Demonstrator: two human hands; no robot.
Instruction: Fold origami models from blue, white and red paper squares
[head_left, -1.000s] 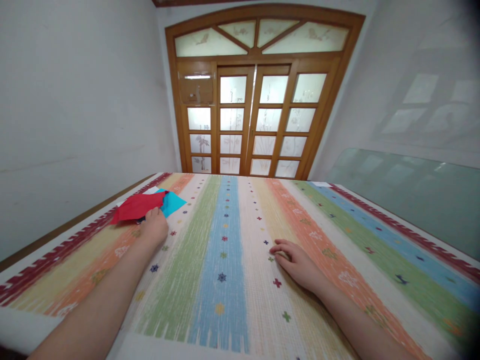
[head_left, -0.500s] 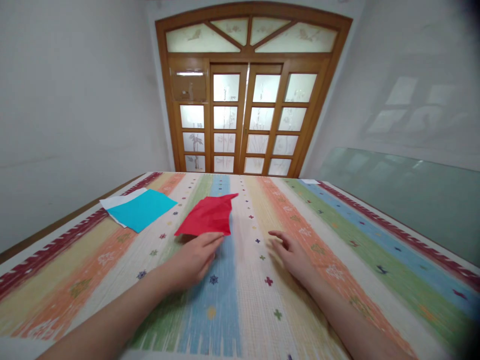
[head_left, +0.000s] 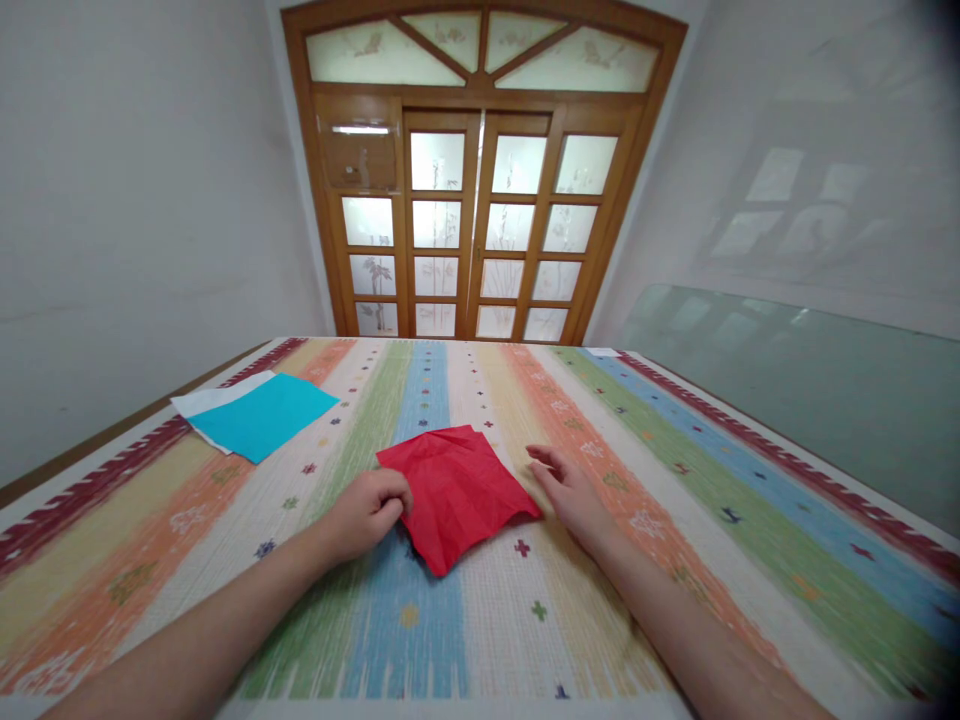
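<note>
A creased sheet of red paper (head_left: 461, 490) lies between my hands on the striped tablecloth (head_left: 495, 640), its near and right edges curling up a little. My left hand (head_left: 375, 510) pinches the sheet's left edge between thumb and curled fingers. Just right of the sheet, my right hand (head_left: 570, 490) hovers low over the cloth with its fingers apart and slightly bent, holding nothing.
Sheets of blue paper (head_left: 262, 415) and white paper (head_left: 214, 397) overlap at the table's far left. A small white piece (head_left: 602, 352) lies at the far edge. Beyond are a glazed wooden door (head_left: 480, 220) and a greenish glass panel (head_left: 787, 390) on the right.
The red sheet has come nearer and turned, with its surface now spread flatter. My left hand has shifted left and grips its left edge. My right hand stays apart from it.
</note>
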